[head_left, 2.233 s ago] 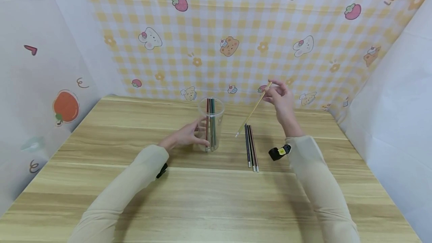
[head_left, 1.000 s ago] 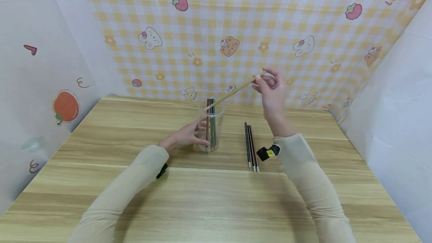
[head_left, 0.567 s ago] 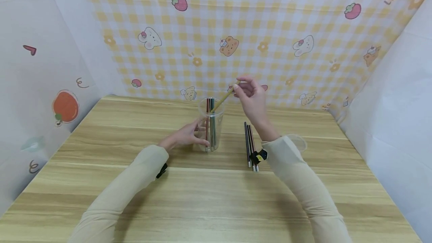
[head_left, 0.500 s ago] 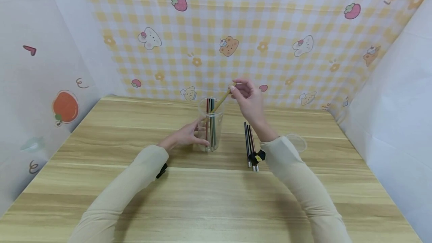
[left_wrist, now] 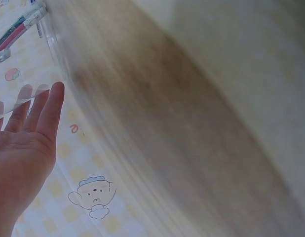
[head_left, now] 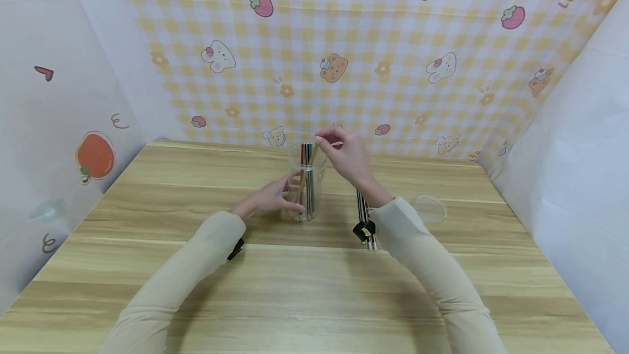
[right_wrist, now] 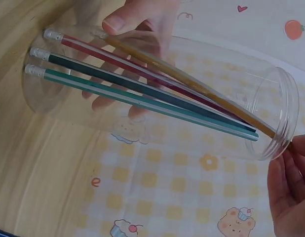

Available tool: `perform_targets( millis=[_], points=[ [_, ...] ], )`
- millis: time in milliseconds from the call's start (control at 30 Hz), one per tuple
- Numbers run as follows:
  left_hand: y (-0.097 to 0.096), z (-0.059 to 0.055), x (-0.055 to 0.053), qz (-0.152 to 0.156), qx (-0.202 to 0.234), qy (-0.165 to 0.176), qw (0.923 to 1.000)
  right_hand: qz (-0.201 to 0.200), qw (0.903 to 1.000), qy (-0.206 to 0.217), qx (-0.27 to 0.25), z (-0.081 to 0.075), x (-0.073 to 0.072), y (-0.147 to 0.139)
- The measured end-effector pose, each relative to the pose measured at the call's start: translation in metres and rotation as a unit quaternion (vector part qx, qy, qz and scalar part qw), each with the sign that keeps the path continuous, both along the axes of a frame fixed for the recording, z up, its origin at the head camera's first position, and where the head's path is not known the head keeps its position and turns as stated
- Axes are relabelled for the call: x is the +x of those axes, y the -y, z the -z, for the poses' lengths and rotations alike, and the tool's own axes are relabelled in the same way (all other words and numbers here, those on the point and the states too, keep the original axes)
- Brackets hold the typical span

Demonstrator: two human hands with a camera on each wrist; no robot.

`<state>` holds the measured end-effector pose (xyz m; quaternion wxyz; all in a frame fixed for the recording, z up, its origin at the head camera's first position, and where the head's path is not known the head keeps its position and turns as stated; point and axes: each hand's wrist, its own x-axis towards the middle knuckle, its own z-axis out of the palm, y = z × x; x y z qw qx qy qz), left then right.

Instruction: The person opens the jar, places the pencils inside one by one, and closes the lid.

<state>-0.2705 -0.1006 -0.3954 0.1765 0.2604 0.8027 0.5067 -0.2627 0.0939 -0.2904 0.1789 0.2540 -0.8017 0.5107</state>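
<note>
A clear plastic cup [head_left: 319,193] stands upright on the table, my left hand [head_left: 268,196] holding its lower side with thumb in front and fingers behind. Three pencils stand inside, eraser ends down: a red one [right_wrist: 118,59], a dark one [right_wrist: 123,79] and a green one [right_wrist: 142,102]. Above the rim, my right hand [head_left: 350,158] pinches the top end of a yellow pencil [right_wrist: 182,79]. Most of that pencil is inside the cup, slanting across the others, its eraser end low near my left thumb. In the left wrist view, the left palm and fingers [left_wrist: 48,111] appear beside the transparent wall.
Right of the cup, several dark pencils [head_left: 361,206] lie on the wooden table [head_left: 295,294], partly covered by my right wrist and its black camera [head_left: 365,230]. A clear round lid [head_left: 430,208] lies farther right. A checked cloth [head_left: 295,42] hangs behind.
My right hand has come left from beyond the loose pencils, lifting the yellow pencil over the rim and lowering it into the cup. The left hand and cup have stayed put.
</note>
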Motion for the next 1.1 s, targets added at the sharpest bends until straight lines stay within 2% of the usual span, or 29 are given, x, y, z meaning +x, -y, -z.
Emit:
perform_targets(
  millis=[200, 467, 567, 667, 767, 800, 900, 1100],
  points=[
    [-0.001, -0.016, 0.01, 0.01, 0.005, 0.001, 0.9999, -0.004, 0.9989, -0.026, 0.038, 0.004, -0.001, 0.0],
    [-0.002, -0.017, 0.012, 0.011, 0.015, 0.002, 0.9998, -0.014, 0.9976, -0.028, 0.062, 0.005, -0.001, 0.001],
    [-0.002, -0.012, 0.008, 0.008, 0.013, 0.002, 0.9999, -0.023, 0.9957, -0.042, 0.079, 0.005, 0.0, 0.002],
    [-0.002, -0.013, 0.008, 0.009, 0.01, 0.002, 0.9999, -0.027, 0.993, -0.064, 0.095, 0.006, 0.0, 0.002],
    [-0.002, -0.014, 0.009, 0.011, 0.009, 0.003, 0.9999, -0.022, 0.9943, -0.056, 0.088, 0.008, 0.001, 0.001],
    [-0.003, -0.018, 0.012, 0.011, 0.008, 0.008, 0.9999, -0.017, 0.9953, -0.049, 0.082, 0.009, 0.001, 0.0],
    [-0.002, -0.018, 0.012, 0.011, 0.009, 0.01, 0.9999, -0.005, 0.9981, -0.028, 0.055, 0.01, 0.001, -0.002],
    [-0.002, -0.02, 0.013, 0.007, 0.005, 0.009, 0.9999, 0.011, 0.9996, -0.024, 0.005, 0.009, -0.001, -0.01]
  ],
)
